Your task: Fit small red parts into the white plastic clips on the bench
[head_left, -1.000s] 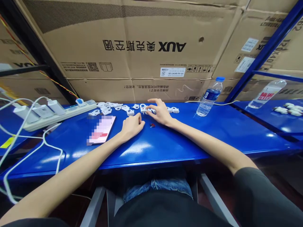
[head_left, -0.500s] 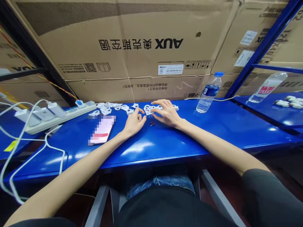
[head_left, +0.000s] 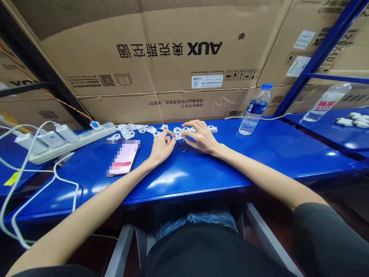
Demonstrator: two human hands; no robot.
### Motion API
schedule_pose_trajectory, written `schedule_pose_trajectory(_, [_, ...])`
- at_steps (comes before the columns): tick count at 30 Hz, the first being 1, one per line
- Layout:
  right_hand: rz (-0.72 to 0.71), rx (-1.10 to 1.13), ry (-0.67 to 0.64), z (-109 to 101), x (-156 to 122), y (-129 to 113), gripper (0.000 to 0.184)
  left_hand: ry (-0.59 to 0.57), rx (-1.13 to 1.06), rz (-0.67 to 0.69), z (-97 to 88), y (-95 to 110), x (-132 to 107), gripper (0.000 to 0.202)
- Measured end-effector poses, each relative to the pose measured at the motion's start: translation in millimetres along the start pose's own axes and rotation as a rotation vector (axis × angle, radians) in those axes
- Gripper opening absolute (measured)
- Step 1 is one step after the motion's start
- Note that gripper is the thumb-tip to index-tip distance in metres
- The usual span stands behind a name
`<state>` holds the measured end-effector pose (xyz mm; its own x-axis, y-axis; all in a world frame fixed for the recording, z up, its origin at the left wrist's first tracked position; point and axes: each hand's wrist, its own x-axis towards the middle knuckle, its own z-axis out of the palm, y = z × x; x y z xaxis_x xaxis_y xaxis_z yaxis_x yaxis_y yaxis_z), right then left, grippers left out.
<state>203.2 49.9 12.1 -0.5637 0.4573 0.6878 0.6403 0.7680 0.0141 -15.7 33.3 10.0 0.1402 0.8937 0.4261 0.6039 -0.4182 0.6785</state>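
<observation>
My left hand [head_left: 162, 146] and my right hand [head_left: 200, 137] meet over a small white plastic part [head_left: 179, 135] on the blue table [head_left: 201, 173]. Thumb and fingers of my right hand pinch that part; my left hand's curled fingertips touch its left side. A row of several white plastic parts [head_left: 135, 130] lies along the table's far edge behind both hands. A tiny red and black piece [head_left: 185, 149] sits on the table just below my right hand.
A phone [head_left: 124, 157] lies left of my left hand. A white power strip [head_left: 72, 140] with chargers and cables runs at the far left. A water bottle [head_left: 255, 109] stands at the right. Cardboard boxes [head_left: 173, 57] wall the back. More white parts [head_left: 356, 120] lie on the right shelf.
My right hand drew a white part out of the row toward me. My left hand rose from resting on the table and came up to that part.
</observation>
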Motion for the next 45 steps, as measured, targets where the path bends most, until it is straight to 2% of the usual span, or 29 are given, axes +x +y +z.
schedule_pose_trajectory(7, [-0.036,-0.041,0.01,3.5,-1.4,2.3,0.02,0.045,-0.004,0.032,-0.1,0.5,-0.1,0.004])
schedule_pose_trajectory(23, [-0.004,-0.047,0.0,6.0,-3.2,4.4,0.02,0.086,-0.038,0.052,-0.7,5.6,-2.0,0.01])
schedule_pose_trajectory(32, [0.014,-0.1,-0.075,2.4,-1.4,0.8,0.024,0.076,-0.032,0.035,-0.4,8.4,-1.8,0.011])
schedule_pose_trajectory(45, [-0.134,-0.346,-0.183,1.3,3.6,-7.3,0.034,0.015,-0.082,0.07,0.7,10.3,-2.0,0.006])
